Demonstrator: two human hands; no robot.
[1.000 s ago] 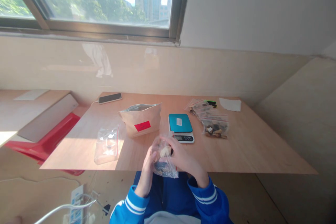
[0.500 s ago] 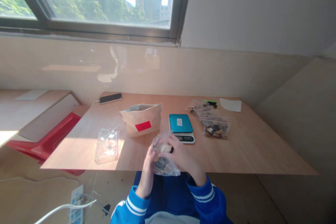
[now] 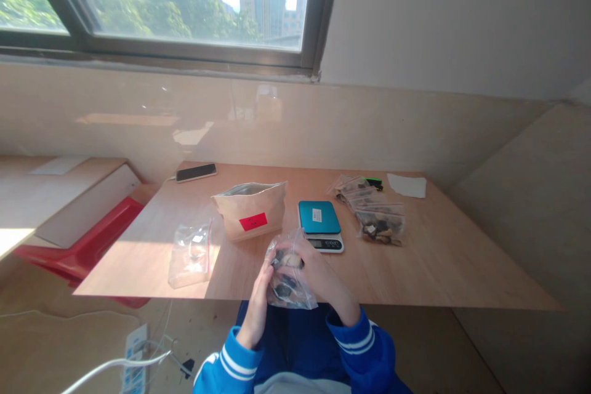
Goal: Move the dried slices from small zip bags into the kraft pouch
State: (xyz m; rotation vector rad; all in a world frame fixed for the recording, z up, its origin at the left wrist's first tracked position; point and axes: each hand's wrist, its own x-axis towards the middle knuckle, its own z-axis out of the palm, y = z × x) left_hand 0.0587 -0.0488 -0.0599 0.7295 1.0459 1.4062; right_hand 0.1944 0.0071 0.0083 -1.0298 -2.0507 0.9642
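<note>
A clear zip bag (image 3: pixel 294 295) holding dark and pale dried pieces is between my hands at the table's front edge. My left hand (image 3: pixel 259 295) is closed on the bag's left side. My right hand (image 3: pixel 314 268) grips it from the upper right, its fingers curled around the pale pieces; some fingertips are hidden by the plastic. Just beyond stands an open brown paper pouch (image 3: pixel 252 212) with a red label. To its right lies a kitchen scale (image 3: pixel 318 217) with a blue top and a white display end.
Several filled zip bags (image 3: pixel 381 221) overlap at the right, near a green and black item (image 3: pixel 373 183) and white paper (image 3: pixel 406 185). At the left lie a clear zip bag (image 3: pixel 189 258) and a phone (image 3: pixel 196 172). A red stool (image 3: pixel 87 240) stands beside the table.
The pieces inside the bag have shifted, and my right hand's fingers have curled further around it. Both hands stay in nearly the same place. Pouch and scale have not moved.
</note>
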